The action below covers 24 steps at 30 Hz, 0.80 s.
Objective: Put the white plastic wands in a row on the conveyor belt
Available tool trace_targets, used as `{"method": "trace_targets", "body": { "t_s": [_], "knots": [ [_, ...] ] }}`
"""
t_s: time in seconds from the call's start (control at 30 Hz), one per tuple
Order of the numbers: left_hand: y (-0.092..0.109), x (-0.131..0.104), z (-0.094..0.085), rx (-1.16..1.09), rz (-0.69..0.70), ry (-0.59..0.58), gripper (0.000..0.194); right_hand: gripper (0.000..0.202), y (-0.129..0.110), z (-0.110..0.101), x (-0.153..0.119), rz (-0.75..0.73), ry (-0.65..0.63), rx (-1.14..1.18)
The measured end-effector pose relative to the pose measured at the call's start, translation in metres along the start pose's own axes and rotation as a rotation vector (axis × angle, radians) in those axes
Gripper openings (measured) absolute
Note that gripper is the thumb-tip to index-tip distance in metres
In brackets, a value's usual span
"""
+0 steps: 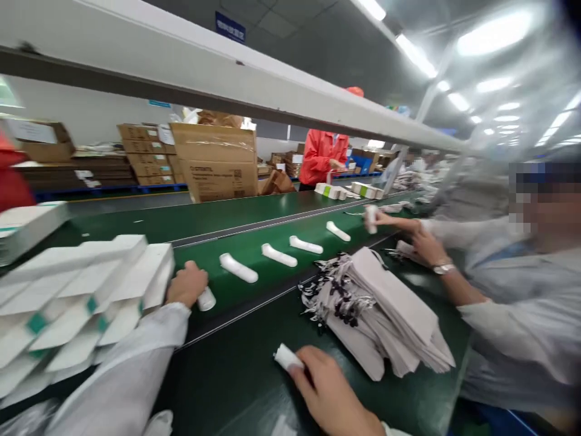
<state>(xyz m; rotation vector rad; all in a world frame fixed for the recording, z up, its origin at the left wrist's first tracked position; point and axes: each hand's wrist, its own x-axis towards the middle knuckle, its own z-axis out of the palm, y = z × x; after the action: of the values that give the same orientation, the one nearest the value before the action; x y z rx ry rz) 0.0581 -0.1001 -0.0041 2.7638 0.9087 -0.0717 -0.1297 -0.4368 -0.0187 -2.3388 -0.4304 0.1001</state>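
- The left hand is reaching out to the near edge of the green conveyor belt, its fingers curled shut around a white tube; only the tube's rounded end is poking out at the right of the fist, touching the belt.
- The right hand is resting on the dark green table at the near middle, fingers folded around a second white tube, whose end is sticking out to the left past the fingertips.
- Four more white tubes are lying in a row on the belt, running from near left to far right: the nearest one is sitting just to the right of the left hand, well apart from the right hand.
- A stack of white cartons with green marks is lying just left of the left hand, touching its wrist side.
- A pile of grey drawstring pouches is spreading over the table just to the right of and beyond the right hand.
- A co-worker in a pale coat at the right is stretching one hand onto the belt, gripping another white piece, with the other hand sitting near the pouches.
- A person in a red jacket is standing beyond the belt, beside brown cardboard boxes.
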Motion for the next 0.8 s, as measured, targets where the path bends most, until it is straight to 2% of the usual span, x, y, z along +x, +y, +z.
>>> {"method": "trace_targets", "body": {
  "t_s": [0.1, 0.17, 0.23, 0.3, 0.43, 0.5, 0.6, 0.67, 0.73, 0.8],
  "knots": [
    [0.002, -0.013, -0.001, -0.027, 0.021, 0.023, 0.032, 0.027, -0.014, 0.014, 0.048, 0.093, -0.109, 0.189],
    [0.000, -0.016, 0.000, -0.021, 0.032, 0.025, 0.031, 0.031, -0.024, 0.024, 0.079, 0.038, -0.136, 0.180],
    [-0.001, -0.019, 0.000, -0.023, 0.044, 0.026, 0.031, 0.032, -0.032, 0.031, 0.099, -0.073, -0.094, 0.051],
    [-0.003, -0.020, 0.001, -0.036, 0.049, 0.033, 0.030, 0.032, -0.037, 0.036, 0.107, -0.177, -0.071, -0.101],
    [-0.004, -0.017, 0.003, -0.036, 0.061, 0.029, 0.028, 0.039, -0.045, 0.046, 0.110, -0.347, -0.151, -0.239],
    [-0.003, -0.015, 0.004, -0.004, 0.079, 0.031, 0.028, 0.035, -0.056, 0.054, 0.121, -0.352, -0.104, -0.198],
    [-0.003, -0.014, 0.003, 0.028, 0.100, 0.049, 0.028, 0.026, -0.080, 0.068, 0.148, -0.280, 0.019, -0.147],
    [-0.004, -0.013, 0.001, 0.027, 0.100, 0.042, 0.028, 0.022, -0.092, 0.074, 0.161, -0.255, 0.046, -0.157],
    [-0.005, -0.013, 0.000, 0.017, 0.093, 0.021, 0.028, 0.022, -0.097, 0.074, 0.162, -0.257, 0.009, -0.173],
    [-0.006, -0.012, 0.000, 0.006, 0.094, 0.007, 0.028, 0.026, -0.094, 0.068, 0.153, -0.318, -0.102, -0.147]
  ]
}}
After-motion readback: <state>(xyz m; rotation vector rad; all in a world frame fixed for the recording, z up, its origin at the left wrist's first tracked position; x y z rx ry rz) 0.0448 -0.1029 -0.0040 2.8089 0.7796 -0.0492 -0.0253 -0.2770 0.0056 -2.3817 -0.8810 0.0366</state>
